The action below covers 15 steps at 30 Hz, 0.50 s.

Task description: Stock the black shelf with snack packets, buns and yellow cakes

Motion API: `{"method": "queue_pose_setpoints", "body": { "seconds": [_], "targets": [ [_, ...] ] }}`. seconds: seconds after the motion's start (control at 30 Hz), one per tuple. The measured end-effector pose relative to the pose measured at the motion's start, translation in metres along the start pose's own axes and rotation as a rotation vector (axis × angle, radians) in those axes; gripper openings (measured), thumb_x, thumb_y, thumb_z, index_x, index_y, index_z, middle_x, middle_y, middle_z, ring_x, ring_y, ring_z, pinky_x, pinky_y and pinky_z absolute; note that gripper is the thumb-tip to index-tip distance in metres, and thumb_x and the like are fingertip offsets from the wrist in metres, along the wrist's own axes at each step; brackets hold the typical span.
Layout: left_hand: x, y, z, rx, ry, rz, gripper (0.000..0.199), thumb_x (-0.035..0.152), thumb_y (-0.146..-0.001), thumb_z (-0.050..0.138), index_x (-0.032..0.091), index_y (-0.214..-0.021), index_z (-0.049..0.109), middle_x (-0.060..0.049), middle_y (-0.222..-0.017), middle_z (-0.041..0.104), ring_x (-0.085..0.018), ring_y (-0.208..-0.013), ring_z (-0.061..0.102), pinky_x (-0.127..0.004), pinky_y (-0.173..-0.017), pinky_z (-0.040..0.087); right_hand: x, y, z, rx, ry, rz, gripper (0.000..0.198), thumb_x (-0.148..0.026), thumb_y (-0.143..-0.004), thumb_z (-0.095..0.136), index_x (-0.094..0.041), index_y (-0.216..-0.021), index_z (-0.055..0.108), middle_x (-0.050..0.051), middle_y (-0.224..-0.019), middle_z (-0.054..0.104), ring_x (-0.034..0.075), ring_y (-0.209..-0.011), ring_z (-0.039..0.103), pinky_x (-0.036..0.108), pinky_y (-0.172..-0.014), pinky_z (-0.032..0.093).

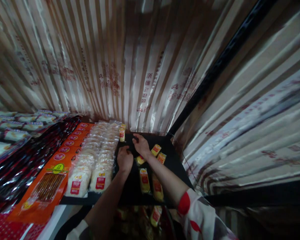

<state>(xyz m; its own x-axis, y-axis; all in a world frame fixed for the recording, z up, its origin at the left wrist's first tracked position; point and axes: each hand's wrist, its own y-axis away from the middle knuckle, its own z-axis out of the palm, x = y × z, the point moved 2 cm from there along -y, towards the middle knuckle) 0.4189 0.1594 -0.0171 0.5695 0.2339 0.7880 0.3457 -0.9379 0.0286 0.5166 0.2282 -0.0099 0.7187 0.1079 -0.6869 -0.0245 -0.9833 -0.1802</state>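
Small yellow-wrapped snack packs with red labels lie on a black shelf board (130, 196). At its back left, a short row of yellow packs (122, 133) stands against the white cracker bags. My left hand (125, 159) is just in front of that row, fingers loosely bent, with nothing visible in them. To its right, my right hand (141, 145) reaches over the board, fingers stretched leftward and apart, holding nothing I can see. Under and beside my right forearm lie several loose packs, among them one yellow pack (144, 181) at the front and another pack (156, 150) farther back.
Left of the packs run two rows of clear-wrapped white rice crackers (101, 176), orange stick-snack bags (48, 183), dark shiny packets (22, 166) and white packets (17, 135). Below the board's front edge sits a container with more yellow packs (156, 215). A black post (202, 86) slants up at right before striped curtains (140, 66).
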Motion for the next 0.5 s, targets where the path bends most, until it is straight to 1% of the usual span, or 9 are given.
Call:
{"method": "queue_pose_setpoints", "body": {
  "seconds": [0.07, 0.13, 0.23, 0.3, 0.37, 0.43, 0.5],
  "targets": [
    [0.002, 0.012, -0.003, -0.047, -0.059, 0.016, 0.035, 0.008, -0.08, 0.041, 0.012, -0.107, 0.064, -0.012, -0.112, 0.062, -0.021, -0.108, 0.057, -0.028, -0.095, 0.042, 0.008, 0.017, -0.021, 0.006, 0.033, -0.015, 0.031, -0.015, -0.08, 0.051, -0.018, -0.108, 0.063, 0.006, -0.106, 0.067, 0.017, -0.096, 0.062, 0.029, -0.088, 0.046],
    [0.002, 0.024, -0.004, -0.099, -0.101, 0.033, 0.035, 0.011, -0.081, 0.041, 0.012, -0.109, 0.063, -0.013, -0.113, 0.062, -0.022, -0.108, 0.058, -0.029, -0.095, 0.042, 0.015, 0.037, -0.038, -0.022, 0.062, -0.022, 0.028, -0.014, -0.08, 0.051, -0.019, -0.103, 0.065, 0.005, -0.1, 0.069, 0.017, -0.09, 0.064, 0.028, -0.082, 0.047],
    [0.002, 0.039, -0.001, -0.196, -0.167, 0.045, 0.035, 0.02, -0.084, 0.044, 0.013, -0.114, 0.06, -0.015, -0.114, 0.06, -0.026, -0.105, 0.059, -0.033, -0.091, 0.044, 0.022, 0.067, -0.052, -0.103, 0.174, -0.01, 0.025, -0.018, -0.083, 0.049, -0.02, -0.101, 0.066, 0.006, -0.093, 0.071, 0.019, -0.083, 0.065, 0.029, -0.074, 0.047],
    [0.002, 0.046, 0.001, -0.229, -0.202, 0.056, 0.038, 0.025, -0.084, 0.047, 0.014, -0.118, 0.057, -0.016, -0.115, 0.059, -0.027, -0.103, 0.06, -0.035, -0.087, 0.045, 0.022, 0.081, -0.056, -0.118, 0.277, -0.006, 0.026, -0.021, -0.085, 0.047, -0.02, -0.103, 0.065, 0.008, -0.094, 0.07, 0.021, -0.084, 0.065, 0.03, -0.074, 0.046],
    [0.004, 0.05, 0.004, -0.234, -0.219, 0.059, 0.039, 0.026, -0.083, 0.049, 0.016, -0.12, 0.055, -0.015, -0.116, 0.058, -0.027, -0.104, 0.06, -0.034, -0.085, 0.045, 0.022, 0.09, -0.055, -0.111, 0.329, -0.008, 0.027, -0.021, -0.086, 0.044, -0.02, -0.103, 0.064, 0.01, -0.095, 0.069, 0.022, -0.086, 0.064, 0.03, -0.075, 0.045],
    [0.007, 0.051, 0.007, -0.246, -0.218, 0.043, 0.035, 0.027, -0.082, 0.051, 0.019, -0.116, 0.057, -0.014, -0.115, 0.059, -0.027, -0.102, 0.06, -0.034, -0.083, 0.045, 0.021, 0.094, -0.052, -0.108, 0.331, -0.003, 0.027, -0.019, -0.086, 0.043, -0.017, -0.102, 0.064, 0.012, -0.097, 0.067, 0.022, -0.087, 0.064, 0.03, -0.075, 0.045],
    [0.008, 0.05, 0.01, -0.263, -0.204, 0.024, 0.028, 0.026, -0.082, 0.051, 0.02, -0.108, 0.06, -0.013, -0.111, 0.061, -0.027, -0.1, 0.061, -0.034, -0.08, 0.045, 0.021, 0.094, -0.047, -0.109, 0.3, -0.002, 0.026, -0.017, -0.085, 0.042, -0.015, -0.099, 0.065, 0.013, -0.097, 0.066, 0.022, -0.087, 0.063, 0.029, -0.075, 0.045]
  ]
}}
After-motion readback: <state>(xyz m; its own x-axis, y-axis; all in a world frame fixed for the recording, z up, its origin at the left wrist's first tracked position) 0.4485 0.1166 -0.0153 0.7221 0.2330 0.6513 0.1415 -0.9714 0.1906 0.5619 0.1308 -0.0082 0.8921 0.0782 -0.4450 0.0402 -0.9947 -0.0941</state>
